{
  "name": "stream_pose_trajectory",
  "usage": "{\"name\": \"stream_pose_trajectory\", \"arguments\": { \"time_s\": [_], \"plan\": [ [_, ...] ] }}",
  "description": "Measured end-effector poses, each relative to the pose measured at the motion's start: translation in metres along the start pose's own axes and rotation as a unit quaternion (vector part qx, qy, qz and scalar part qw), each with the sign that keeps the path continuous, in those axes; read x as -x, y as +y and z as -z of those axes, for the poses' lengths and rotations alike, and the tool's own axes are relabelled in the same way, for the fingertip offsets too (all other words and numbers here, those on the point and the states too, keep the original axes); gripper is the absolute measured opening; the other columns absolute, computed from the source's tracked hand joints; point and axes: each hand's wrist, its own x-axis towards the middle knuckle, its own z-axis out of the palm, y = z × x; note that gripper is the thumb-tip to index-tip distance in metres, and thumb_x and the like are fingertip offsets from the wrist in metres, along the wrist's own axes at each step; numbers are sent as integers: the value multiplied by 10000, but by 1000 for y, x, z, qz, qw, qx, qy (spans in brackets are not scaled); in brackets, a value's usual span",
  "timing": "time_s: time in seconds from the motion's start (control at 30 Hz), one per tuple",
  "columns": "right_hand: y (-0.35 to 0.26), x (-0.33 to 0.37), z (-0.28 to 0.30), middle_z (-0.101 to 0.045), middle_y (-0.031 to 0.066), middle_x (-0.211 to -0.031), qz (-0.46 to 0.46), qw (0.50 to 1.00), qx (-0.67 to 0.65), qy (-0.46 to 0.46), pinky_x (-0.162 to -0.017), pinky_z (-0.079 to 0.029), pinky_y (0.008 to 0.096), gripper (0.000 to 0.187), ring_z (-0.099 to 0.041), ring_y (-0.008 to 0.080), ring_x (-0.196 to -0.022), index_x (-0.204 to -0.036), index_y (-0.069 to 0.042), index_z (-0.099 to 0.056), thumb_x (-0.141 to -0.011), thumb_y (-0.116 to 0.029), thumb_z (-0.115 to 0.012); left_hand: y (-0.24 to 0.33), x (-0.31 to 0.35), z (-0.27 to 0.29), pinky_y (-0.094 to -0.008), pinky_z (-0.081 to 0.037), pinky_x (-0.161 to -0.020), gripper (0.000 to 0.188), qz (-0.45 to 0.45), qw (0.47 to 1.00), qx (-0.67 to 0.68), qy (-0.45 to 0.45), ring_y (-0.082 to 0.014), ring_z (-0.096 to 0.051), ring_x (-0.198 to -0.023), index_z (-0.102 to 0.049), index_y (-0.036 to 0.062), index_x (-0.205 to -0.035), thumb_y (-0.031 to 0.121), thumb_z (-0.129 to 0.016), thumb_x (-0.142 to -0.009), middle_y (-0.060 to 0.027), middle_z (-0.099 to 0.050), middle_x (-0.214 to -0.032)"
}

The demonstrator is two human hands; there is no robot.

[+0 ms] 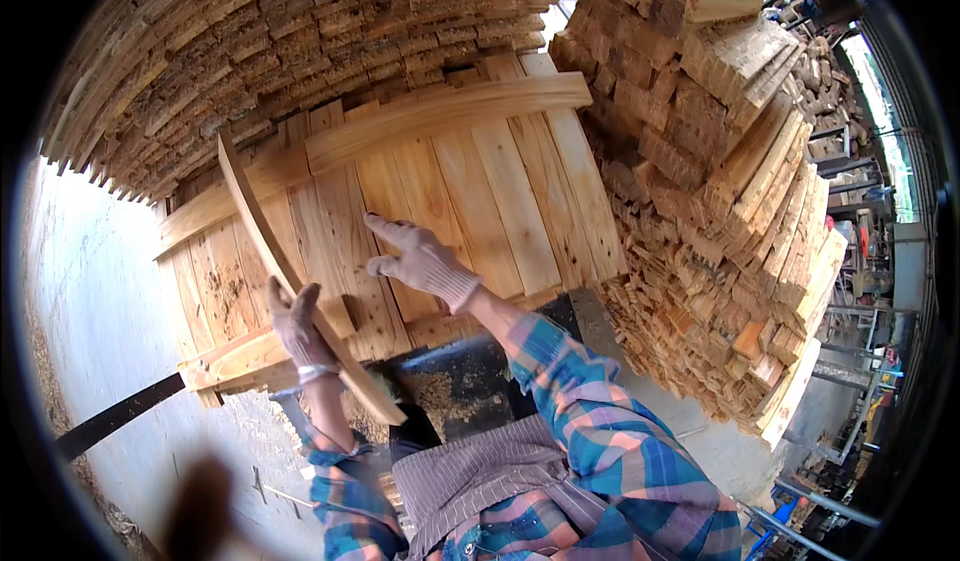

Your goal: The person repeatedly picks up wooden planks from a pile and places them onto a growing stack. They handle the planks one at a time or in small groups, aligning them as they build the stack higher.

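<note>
My left hand, in a light work glove, grips a long narrow wooden plank near its closer end. The plank stands on edge and slants from far left toward my body. It crosses over a row of pale boards laid side by side. One crosspiece lies over their far part, and another shorter piece lies along their near left edge. My gloved right hand is held over the middle boards with its fingers apart, holding nothing. Whether its fingertips touch the wood is hard to tell.
Tall stacks of rough planks rise behind the boards, and a leaning pile of wood stands at the right. A black strip reaches in at the left. Sawdust lies near my body. A dark blurred shape shows at lower left.
</note>
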Motion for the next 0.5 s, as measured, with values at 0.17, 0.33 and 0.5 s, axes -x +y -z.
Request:
{"name": "stream_pose_trajectory", "arguments": {
  "time_s": [0.17,0.33,0.5],
  "plan": [
    [68,130,98,-509,239,-1322,-158,961,130,188,-1025,-409,382,703,-497,333,-1231,-1400,-2,-368,-799,-174,-689,-27,57,12,-297,-519,-755,734,13,987,142,-71,-157,-557,-785,-334,33,-1425,102,-638,-760,-62,-551,-886],
    [128,216,161,-615,278,-1089,-444,842,286,113,-796,-502,453,758,-614,407,-981,-1433,-93,-334,-782,-244,-692,-50,97,5,-305,-523,-787,716,42,976,205,-62,-173,-571,-846,-344,29,-1415,101,-624,-760,-72,-552,-935],
    [148,193,153,-628,290,-1018,-468,841,256,85,-821,-488,425,634,-615,377,-1005,-1384,-51,-415,-811,-233,-617,-49,128,-21,-284,-488,-827,734,71,968,237,-41,-165,-550,-917,-325,58,-1447,73,-607,-770,-85,-531,-1076]
  ]
}}
